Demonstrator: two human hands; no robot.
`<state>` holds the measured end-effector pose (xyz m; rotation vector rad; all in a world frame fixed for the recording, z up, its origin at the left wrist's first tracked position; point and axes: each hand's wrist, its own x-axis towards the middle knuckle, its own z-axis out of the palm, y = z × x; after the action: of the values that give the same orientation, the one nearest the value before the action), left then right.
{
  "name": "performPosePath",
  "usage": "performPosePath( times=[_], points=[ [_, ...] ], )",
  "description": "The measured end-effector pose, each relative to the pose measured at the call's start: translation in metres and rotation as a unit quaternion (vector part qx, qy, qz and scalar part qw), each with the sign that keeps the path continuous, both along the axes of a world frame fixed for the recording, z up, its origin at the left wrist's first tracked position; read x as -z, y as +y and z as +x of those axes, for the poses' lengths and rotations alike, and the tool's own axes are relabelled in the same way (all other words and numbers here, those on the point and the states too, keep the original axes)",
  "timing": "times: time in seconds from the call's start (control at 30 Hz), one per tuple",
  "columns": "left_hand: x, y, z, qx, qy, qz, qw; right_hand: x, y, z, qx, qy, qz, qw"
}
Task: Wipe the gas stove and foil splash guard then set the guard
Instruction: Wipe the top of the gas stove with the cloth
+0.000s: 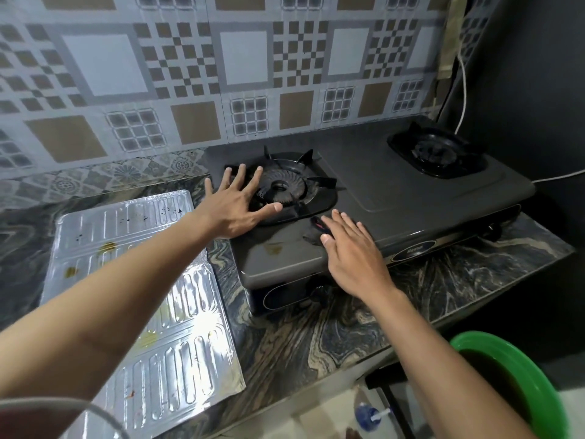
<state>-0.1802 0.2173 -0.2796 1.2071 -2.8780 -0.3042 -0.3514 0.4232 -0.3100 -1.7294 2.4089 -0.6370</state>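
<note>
A dark grey two-burner gas stove [389, 198] stands on the marbled counter. My left hand [237, 201] lies spread over the edge of the left burner [285, 188], fingers apart, holding nothing. My right hand [351, 248] presses flat on the stove top in front of that burner, on a dark cloth [316, 224] with a red edge that peeks out under the fingertips. A small yellowish stain [273, 248] marks the stove top near the front left. The foil splash guard [133, 296] lies flat on the counter left of the stove, spotted with brown and yellow stains.
The right burner [438, 152] sits at the far right of the stove. A white cable [463, 90] hangs down the dark wall behind it. A green basin [519, 384] stands below the counter edge at the lower right. Patterned tiles cover the back wall.
</note>
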Motion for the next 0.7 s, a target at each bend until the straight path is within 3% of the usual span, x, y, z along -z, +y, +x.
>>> performPosePath(
  times=[0.23, 0.53, 0.7],
  points=[
    [0.005, 0.013, 0.042, 0.111, -0.049, -0.016, 0.992, 0.000, -0.003, 0.001, 0.009, -0.008, 0.005, 1.000],
    [0.005, 0.025, 0.052, 0.095, -0.113, 0.025, 0.989, -0.004, -0.012, 0.013, 0.002, 0.005, 0.026, 1.000],
    [0.000, 0.025, 0.051, 0.092, -0.124, 0.062, 0.986, -0.008, -0.019, 0.048, -0.067, 0.021, 0.011, 0.997]
  ],
)
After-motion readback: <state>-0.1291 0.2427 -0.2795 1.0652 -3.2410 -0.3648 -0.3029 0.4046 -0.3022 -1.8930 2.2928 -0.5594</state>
